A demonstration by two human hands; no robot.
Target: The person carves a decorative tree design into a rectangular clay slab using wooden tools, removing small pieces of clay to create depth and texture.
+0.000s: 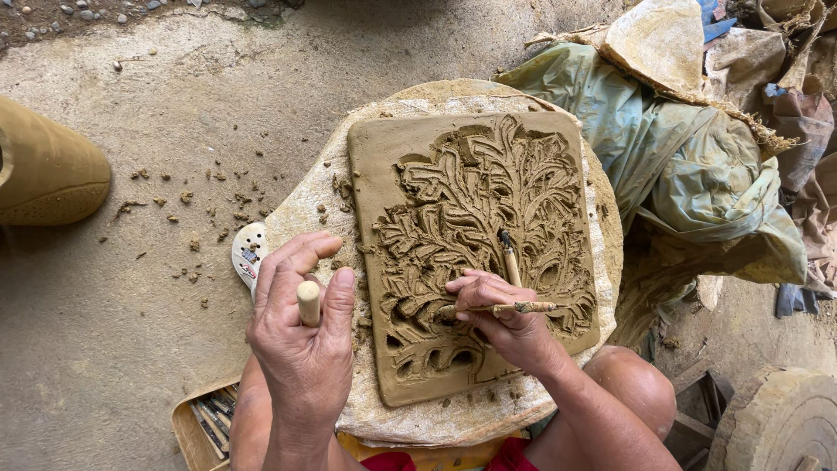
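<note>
Concrete floor (131,349), round cloth-covered stand (602,253): carved clay slab (384,174); right hand (501,318) clamped on two slim tools (508,259), needing shallow strokes; left hand (301,336) closed around wooden handle (308,303).

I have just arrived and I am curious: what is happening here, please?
A person is carving a leafy relief into a wet clay slab that lies on a round stand. The right hand holds two thin wooden tools over the carved part. The left hand grips a wooden handle beside the slab. Clay crumbs lie on the floor.
</note>
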